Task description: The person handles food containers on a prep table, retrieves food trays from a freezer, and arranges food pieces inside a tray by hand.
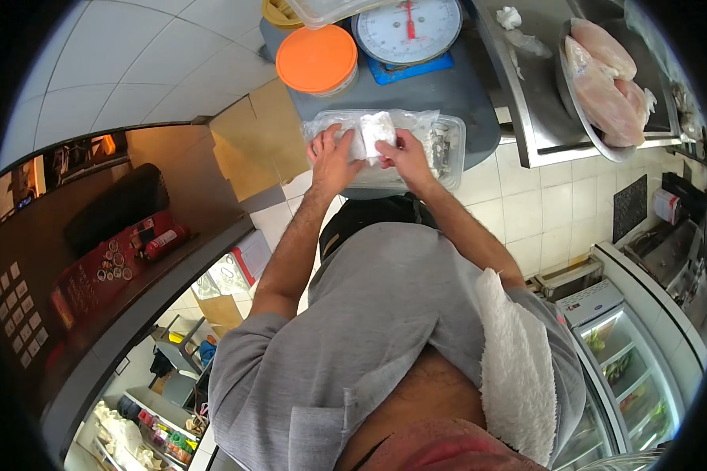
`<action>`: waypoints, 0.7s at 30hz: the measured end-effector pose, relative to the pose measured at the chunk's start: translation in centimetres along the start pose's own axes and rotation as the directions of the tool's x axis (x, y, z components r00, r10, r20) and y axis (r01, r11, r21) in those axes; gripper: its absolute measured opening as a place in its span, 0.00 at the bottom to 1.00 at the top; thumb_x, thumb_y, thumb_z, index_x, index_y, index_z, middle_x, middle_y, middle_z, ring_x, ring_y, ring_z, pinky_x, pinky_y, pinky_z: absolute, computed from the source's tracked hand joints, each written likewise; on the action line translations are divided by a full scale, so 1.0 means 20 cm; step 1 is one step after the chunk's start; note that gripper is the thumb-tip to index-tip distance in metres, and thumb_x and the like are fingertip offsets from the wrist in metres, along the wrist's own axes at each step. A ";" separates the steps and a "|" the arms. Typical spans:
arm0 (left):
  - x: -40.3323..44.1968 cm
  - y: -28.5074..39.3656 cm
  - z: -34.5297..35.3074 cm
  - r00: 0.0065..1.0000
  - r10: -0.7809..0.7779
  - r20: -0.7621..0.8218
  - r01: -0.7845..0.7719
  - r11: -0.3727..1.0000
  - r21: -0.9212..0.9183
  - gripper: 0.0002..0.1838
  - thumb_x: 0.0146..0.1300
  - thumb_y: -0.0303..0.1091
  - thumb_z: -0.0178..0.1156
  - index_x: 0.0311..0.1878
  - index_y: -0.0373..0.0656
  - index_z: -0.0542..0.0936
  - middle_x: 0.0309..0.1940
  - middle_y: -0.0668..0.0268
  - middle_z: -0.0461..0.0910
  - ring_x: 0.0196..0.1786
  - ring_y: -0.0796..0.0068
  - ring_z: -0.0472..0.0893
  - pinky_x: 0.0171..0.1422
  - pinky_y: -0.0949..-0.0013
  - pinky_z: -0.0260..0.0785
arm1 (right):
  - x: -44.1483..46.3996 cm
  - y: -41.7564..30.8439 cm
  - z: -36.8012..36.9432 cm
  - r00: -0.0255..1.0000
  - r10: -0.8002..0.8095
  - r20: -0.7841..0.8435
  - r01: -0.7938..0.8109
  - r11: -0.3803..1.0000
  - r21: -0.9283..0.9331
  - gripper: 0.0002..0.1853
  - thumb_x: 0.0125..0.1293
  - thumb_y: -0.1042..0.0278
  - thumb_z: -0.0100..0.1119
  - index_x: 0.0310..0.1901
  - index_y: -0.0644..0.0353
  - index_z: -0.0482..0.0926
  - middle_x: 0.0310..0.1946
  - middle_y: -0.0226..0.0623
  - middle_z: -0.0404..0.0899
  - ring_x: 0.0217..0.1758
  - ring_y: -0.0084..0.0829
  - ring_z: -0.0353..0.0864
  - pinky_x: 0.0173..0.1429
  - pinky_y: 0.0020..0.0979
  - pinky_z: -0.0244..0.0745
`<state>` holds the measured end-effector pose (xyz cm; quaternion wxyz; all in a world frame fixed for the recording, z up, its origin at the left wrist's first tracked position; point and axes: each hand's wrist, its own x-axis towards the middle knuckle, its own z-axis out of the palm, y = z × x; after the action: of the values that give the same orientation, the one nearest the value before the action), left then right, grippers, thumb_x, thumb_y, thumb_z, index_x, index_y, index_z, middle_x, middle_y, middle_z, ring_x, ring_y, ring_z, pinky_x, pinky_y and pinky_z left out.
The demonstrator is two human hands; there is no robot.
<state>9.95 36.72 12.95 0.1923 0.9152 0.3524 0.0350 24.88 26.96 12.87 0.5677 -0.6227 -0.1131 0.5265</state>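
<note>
A small white wrapped bundle lies over a clear plastic tub on the grey table. My right hand pinches the bundle's right side between thumb and fingers. On the left, my left hand rests with its fingers spread on crinkled clear plastic wrap beside the bundle. The wrap runs behind the bundle along the tub's far side. Through the tub's right end I see grey and white pieces, too unclear to name. What is inside the bundle is hidden.
Beyond the tub stand an orange-lidded tub and a dial scale on the grey table. To the right, a metal bowl holds raw chicken on a steel counter. A glass-door fridge stands at lower right.
</note>
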 end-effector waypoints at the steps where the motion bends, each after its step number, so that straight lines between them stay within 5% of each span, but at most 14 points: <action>1: -0.01 -0.02 0.00 1.000 -0.004 -0.003 0.004 1.000 0.001 0.39 0.40 0.43 0.74 0.60 0.52 0.71 0.62 0.63 0.60 0.66 0.56 0.55 0.68 0.48 0.43 | 0.02 0.02 0.03 1.000 0.000 0.020 0.000 1.000 -0.017 0.20 0.57 0.65 0.65 0.46 0.67 0.72 0.28 0.35 0.77 0.27 0.22 0.76 0.31 0.26 0.73; 5: -0.02 -0.06 0.01 0.999 -0.048 -0.011 0.047 0.997 -0.057 0.39 0.41 0.39 0.73 0.61 0.51 0.70 0.63 0.62 0.59 0.66 0.57 0.56 0.68 0.50 0.45 | 0.04 0.04 0.05 0.996 0.067 -0.058 -0.081 0.952 -0.295 0.21 0.55 0.66 0.64 0.46 0.67 0.70 0.26 0.40 0.79 0.28 0.29 0.81 0.32 0.31 0.75; 7: -0.03 -0.06 0.00 0.999 -0.045 -0.022 0.044 0.997 -0.061 0.39 0.41 0.38 0.73 0.61 0.50 0.70 0.63 0.62 0.59 0.66 0.58 0.56 0.68 0.49 0.45 | 0.04 0.04 0.05 0.980 -0.102 -0.169 0.009 0.878 -0.479 0.24 0.54 0.65 0.66 0.49 0.67 0.68 0.27 0.46 0.81 0.31 0.38 0.83 0.37 0.37 0.76; 11: -0.02 -0.02 -0.04 1.000 0.010 0.000 -0.010 0.997 -0.076 0.44 0.40 0.39 0.74 0.65 0.55 0.67 0.63 0.62 0.59 0.67 0.58 0.55 0.68 0.49 0.44 | 0.01 0.00 0.06 0.964 -0.232 -0.127 0.107 0.781 -0.615 0.28 0.53 0.63 0.68 0.52 0.65 0.66 0.30 0.50 0.81 0.32 0.46 0.82 0.39 0.40 0.76; 14: 0.00 0.02 -0.05 0.999 0.043 0.019 -0.039 0.987 -0.155 0.46 0.39 0.42 0.74 0.66 0.57 0.65 0.65 0.63 0.58 0.67 0.57 0.54 0.69 0.50 0.42 | 0.01 0.00 0.02 0.978 -0.209 0.001 0.170 0.795 -0.583 0.35 0.49 0.62 0.72 0.57 0.61 0.65 0.42 0.53 0.78 0.42 0.48 0.80 0.47 0.41 0.75; 16: 0.02 0.02 -0.05 0.998 0.055 0.016 -0.051 0.980 -0.190 0.47 0.38 0.43 0.74 0.67 0.57 0.65 0.65 0.63 0.58 0.68 0.57 0.54 0.69 0.50 0.42 | -0.02 -0.05 -0.03 0.953 -0.272 0.134 0.275 0.592 -0.757 0.44 0.42 0.63 0.75 0.63 0.54 0.62 0.57 0.52 0.67 0.55 0.49 0.71 0.56 0.42 0.70; 17: 0.03 0.02 -0.06 0.997 0.069 0.036 -0.062 0.982 -0.179 0.48 0.39 0.45 0.74 0.67 0.56 0.64 0.66 0.63 0.57 0.68 0.57 0.54 0.70 0.49 0.41 | -0.03 -0.04 -0.06 0.953 -0.271 0.135 0.276 0.591 -0.758 0.44 0.42 0.63 0.75 0.63 0.54 0.62 0.57 0.52 0.67 0.55 0.49 0.71 0.56 0.42 0.70; 19: 0.04 0.04 -0.06 0.995 0.084 0.059 -0.072 0.982 -0.173 0.49 0.39 0.46 0.74 0.68 0.56 0.63 0.67 0.63 0.56 0.69 0.57 0.53 0.70 0.48 0.40 | -0.04 0.01 -0.11 0.940 -0.321 0.119 0.236 0.355 -0.904 0.51 0.37 0.64 0.77 0.67 0.49 0.59 0.62 0.47 0.58 0.60 0.51 0.63 0.62 0.43 0.65; 21: 0.08 0.07 -0.05 0.990 0.113 0.082 -0.099 0.983 -0.155 0.50 0.39 0.47 0.73 0.69 0.55 0.62 0.67 0.63 0.56 0.69 0.58 0.53 0.70 0.46 0.38 | -0.01 0.05 -0.12 0.939 -0.323 0.121 0.238 0.353 -0.905 0.51 0.37 0.66 0.76 0.66 0.49 0.59 0.61 0.46 0.59 0.59 0.51 0.64 0.61 0.42 0.66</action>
<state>11.75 37.11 14.20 0.2747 0.9162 0.2903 0.0302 26.19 25.07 11.75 0.2227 -0.8208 -0.4629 0.2498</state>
